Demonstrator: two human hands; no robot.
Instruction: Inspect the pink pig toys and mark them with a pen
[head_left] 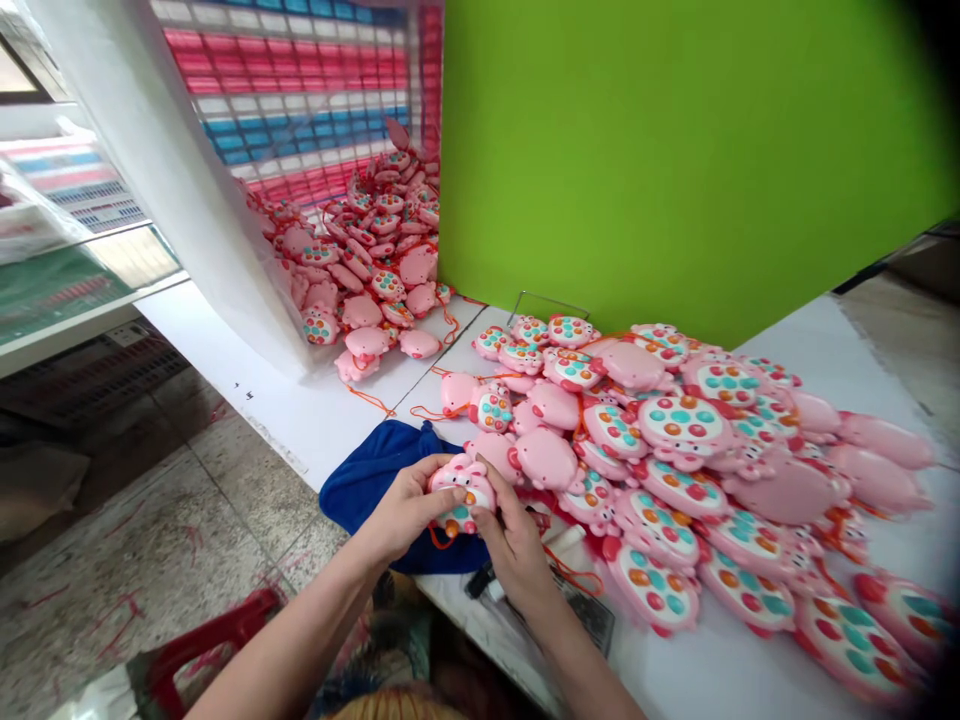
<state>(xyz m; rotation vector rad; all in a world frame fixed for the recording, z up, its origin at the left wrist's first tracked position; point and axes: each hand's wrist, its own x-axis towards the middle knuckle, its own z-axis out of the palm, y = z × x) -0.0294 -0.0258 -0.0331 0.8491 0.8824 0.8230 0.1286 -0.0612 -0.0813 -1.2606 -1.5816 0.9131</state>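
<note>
A pink animal-shaped toy (466,478) with orange, red and teal buttons is held between both hands above a blue cloth (367,478). My left hand (412,508) grips its left side, the thumb lying on the button face. On the other side my right hand (511,525) closes round the toy's edge, with its thumb near the lower buttons. An orange cord hangs below the toy. Just right of my hands lies a broad pile of the same toys (686,425), some button side up, others showing plain pink backs.
A large green panel (660,150) stands behind the pile. At the back left, more pink toys (375,250) fill a space beside a striped woven sheet (300,90). A dark flat object (589,612) and a black marker-like item (480,580) lie near the table's front edge. A red stool (214,640) stands below.
</note>
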